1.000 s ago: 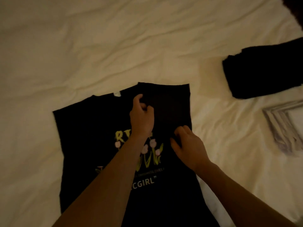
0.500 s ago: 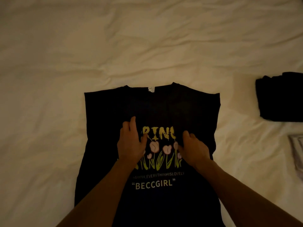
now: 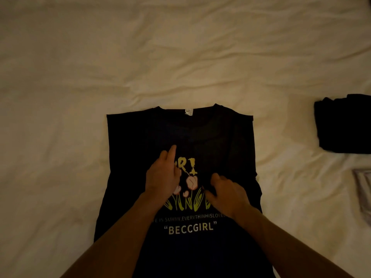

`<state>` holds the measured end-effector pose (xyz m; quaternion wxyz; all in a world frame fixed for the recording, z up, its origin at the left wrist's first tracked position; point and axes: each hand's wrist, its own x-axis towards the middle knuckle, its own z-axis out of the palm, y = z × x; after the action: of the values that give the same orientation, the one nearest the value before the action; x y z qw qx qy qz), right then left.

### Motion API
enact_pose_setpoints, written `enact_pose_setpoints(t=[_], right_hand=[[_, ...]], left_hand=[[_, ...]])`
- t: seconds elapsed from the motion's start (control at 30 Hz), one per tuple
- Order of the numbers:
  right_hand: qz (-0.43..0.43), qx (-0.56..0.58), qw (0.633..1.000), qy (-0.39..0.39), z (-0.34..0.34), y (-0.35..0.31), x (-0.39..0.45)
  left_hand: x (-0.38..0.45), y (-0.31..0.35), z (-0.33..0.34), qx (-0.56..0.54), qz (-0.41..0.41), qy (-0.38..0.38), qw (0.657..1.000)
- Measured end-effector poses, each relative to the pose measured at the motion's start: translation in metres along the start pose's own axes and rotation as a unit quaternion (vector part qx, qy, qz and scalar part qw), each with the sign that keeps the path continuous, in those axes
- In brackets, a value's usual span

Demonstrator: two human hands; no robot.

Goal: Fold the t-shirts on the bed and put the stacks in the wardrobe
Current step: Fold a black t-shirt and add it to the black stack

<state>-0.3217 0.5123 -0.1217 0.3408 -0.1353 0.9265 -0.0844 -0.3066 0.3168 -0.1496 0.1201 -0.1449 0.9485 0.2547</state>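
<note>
T-shirt (image 3: 180,137) flat on bed (image 3: 80,77), long axis twelve to six. Left hand (image 3: 163,177) open, resting; right hand (image 3: 228,195) loosely curled, grip unclear.

left hand (image 3: 163,177): flat, fingers (image 3: 172,152) extended | right hand (image 3: 228,194): fingers apparently curled, grip unclear

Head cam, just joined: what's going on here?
A person is folding a black t-shirt laid print-up on a bed; its sleeves look already tucked in. The left hand rests flat on the chest print, fingers mostly straight. The right hand rests on the shirt beside it with fingers curled, though whether it pinches cloth is unclear. A dark folded pile sits at the right edge. No wardrobe is in view.
</note>
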Motion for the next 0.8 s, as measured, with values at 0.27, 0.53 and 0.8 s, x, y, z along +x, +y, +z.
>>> enact_pose_setpoints(t=[0.27,0.53,0.8], right_hand=[[-0.007,0.058,0.991,0.120,-0.029,-0.020,0.030],[0.008,-0.009,0.995,0.101,-0.022,-0.040,0.054],[-0.075,0.164,0.978,0.110,-0.034,-0.019,0.044]], left_hand=[[-0.004,-0.005,0.004,0.010,0.064,-0.026,0.998],[-0.010,-0.007,0.016,0.006,0.129,0.031,0.991],[-0.017,0.005,-0.005,-0.031,0.068,-0.025,0.997]])
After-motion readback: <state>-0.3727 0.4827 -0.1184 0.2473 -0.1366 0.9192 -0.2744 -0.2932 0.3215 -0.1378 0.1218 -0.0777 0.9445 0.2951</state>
